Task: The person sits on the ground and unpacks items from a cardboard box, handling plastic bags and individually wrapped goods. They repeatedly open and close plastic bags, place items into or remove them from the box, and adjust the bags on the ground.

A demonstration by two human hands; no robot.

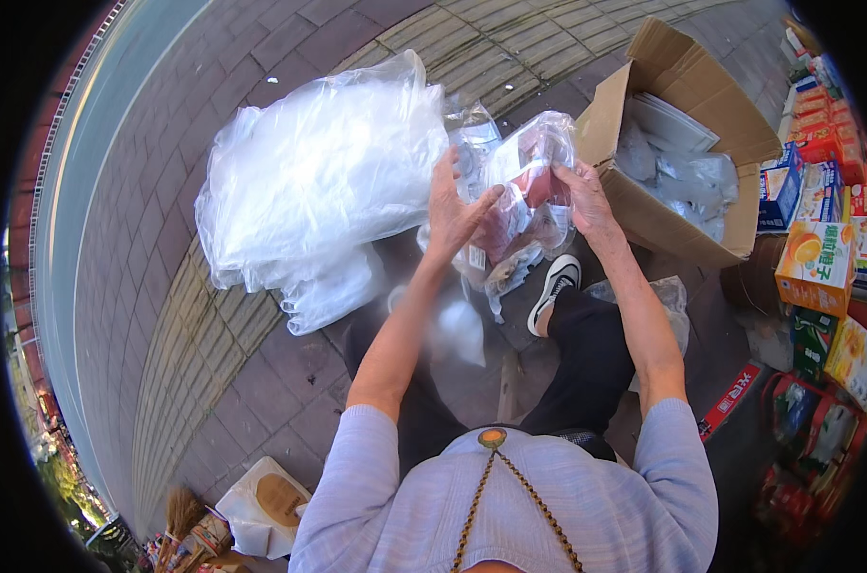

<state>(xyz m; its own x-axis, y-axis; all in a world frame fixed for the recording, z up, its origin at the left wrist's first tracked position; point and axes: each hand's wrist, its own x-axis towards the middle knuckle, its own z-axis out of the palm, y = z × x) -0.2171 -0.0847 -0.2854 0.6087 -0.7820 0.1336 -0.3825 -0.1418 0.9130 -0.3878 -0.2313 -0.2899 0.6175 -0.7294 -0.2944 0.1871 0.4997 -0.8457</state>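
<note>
Before me lies a pile of crumpled clear plastic packaging [509,236], with some pinkish-red pieces and white printed labels. At its upper right edge my right hand [585,197] pinches the plastic between thumb and fingers. My left hand [453,208] is spread at the left side of the pile, thumb pointing over it; whether the thumb touches the plastic I cannot tell. Left of that hand lies a large bundle of whitish translucent plastic bags [319,172]. A smaller wad of white plastic [462,329] sits below my left forearm, partly hidden.
An open cardboard box [605,136] at upper right holds clear plastic and white flat pieces. Stacked drink cartons, one an orange-fruit carton [814,265], line the right side. Brooms [183,512] and a white package [265,505] stand at lower left. A sneaker [554,290] rests on the paving.
</note>
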